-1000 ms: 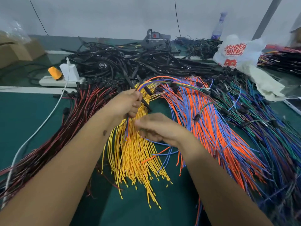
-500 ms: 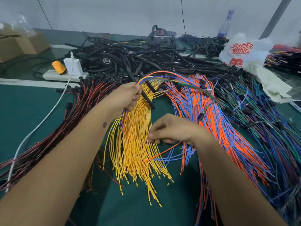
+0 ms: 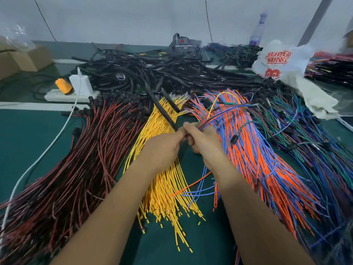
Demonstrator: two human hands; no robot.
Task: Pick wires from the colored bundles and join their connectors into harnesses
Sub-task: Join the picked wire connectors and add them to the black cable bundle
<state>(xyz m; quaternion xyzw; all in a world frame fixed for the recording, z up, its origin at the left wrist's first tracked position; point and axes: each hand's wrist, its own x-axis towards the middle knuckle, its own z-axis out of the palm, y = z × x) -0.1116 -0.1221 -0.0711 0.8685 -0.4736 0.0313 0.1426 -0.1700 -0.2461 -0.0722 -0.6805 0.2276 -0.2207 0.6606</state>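
Coloured wire bundles fan out on the green table: red-black wires [image 3: 80, 169] at left, yellow wires [image 3: 168, 190] in the middle, orange-blue wires [image 3: 261, 159] right of them, and green-blue wires [image 3: 315, 146] at far right. My left hand [image 3: 162, 148] and my right hand [image 3: 204, 140] meet above the yellow bundle, fingertips together. Both pinch a small gathered group of mixed wires [image 3: 219, 113] that arches up and right. A black sleeve [image 3: 168, 115] runs from my left fingertips toward the black pile. The connector between my fingers is hidden.
A heap of black cables [image 3: 152, 73] fills the back, with a white power strip [image 3: 63, 95], white charger [image 3: 82, 85] and orange plug [image 3: 63, 85] at back left. A white plastic bag [image 3: 282, 62], a bottle [image 3: 257, 33] and cardboard boxes [image 3: 21, 58] sit behind.
My right hand rose from the yellow and blue wire ends up to my left hand. The two now meet fingertip to fingertip on the held wire group.
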